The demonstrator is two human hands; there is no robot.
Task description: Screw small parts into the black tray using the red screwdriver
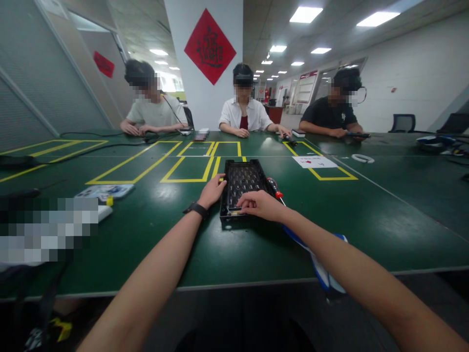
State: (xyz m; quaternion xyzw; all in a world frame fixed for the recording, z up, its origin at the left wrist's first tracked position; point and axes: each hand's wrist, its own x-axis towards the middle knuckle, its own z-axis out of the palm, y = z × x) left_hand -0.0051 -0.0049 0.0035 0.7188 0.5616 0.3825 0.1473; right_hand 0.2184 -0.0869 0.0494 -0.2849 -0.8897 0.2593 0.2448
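Observation:
A shallow black plastic case (224,195) lies on the table in front of me, with rows of small metallic pieces (245,182) inside that look like screwdriver bits. At its left wall, my left hand (214,190) grips the edge, and a dark band circles that wrist. My right hand (259,204) reaches over the case's near end, fingers pinched together at the near left corner. What sits between those fingertips is too small to make out. A small yellowish-white patch (234,212) shows just beside them. Against the case's right side lies a red and black screwdriver (274,187).
Yellow tape outlines (186,180) mark the green table (154,234). A blue and white item (322,269) lies under my right forearm at the near edge. A paper sheet (315,162) and a white ring (362,158) lie right. Three people sit opposite; cables run left.

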